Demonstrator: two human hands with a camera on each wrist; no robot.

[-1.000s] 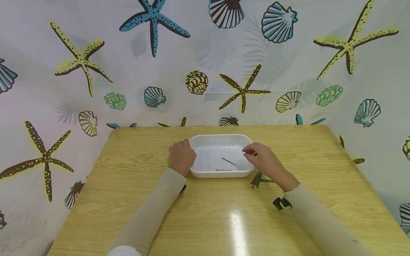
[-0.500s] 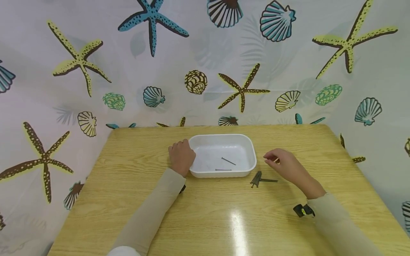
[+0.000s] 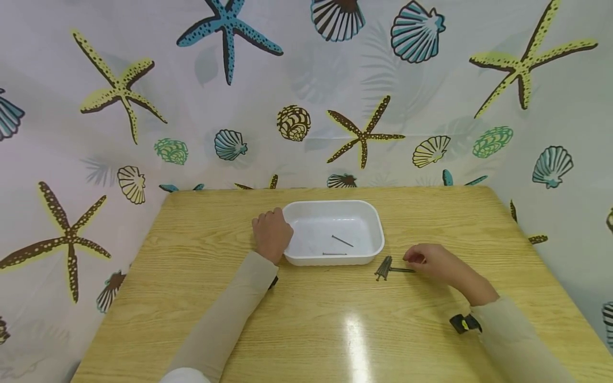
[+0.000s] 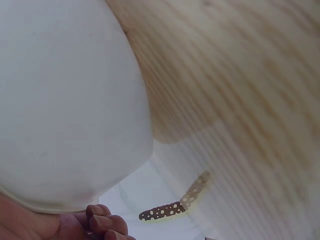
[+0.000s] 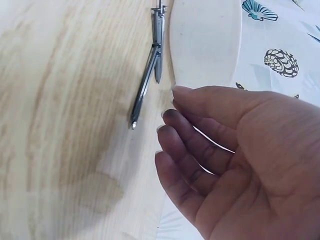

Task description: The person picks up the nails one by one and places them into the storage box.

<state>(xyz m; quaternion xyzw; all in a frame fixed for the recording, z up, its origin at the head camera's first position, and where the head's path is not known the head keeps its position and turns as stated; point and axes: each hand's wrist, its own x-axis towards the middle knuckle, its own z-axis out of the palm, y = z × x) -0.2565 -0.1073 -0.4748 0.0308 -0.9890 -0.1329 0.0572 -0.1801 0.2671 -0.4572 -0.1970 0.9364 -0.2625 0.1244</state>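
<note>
Lying on the table (image 3: 306, 314), a little heap of dark nails (image 3: 384, 268) sits just outside the white tray (image 3: 330, 261), at about 4 o'clock from its middle. Part of the heap points to 3 o'clock, toward your right hand (image 3: 438, 264). That hand is near the heap with its fingers softly bent, and its fingertips are apart from the heap in the wrist view. Inside the tray, a slanted nail (image 3: 342, 241) lies near the middle and a level nail (image 3: 334, 254) lies by the wall at 6 o'clock. Your left hand (image 3: 272, 233) grips the tray's rim at 9 o'clock, thumb and fingers bent round it. At 12 o'clock, past the table, is a cloth (image 3: 306, 80) with sea stars and shells.
</note>
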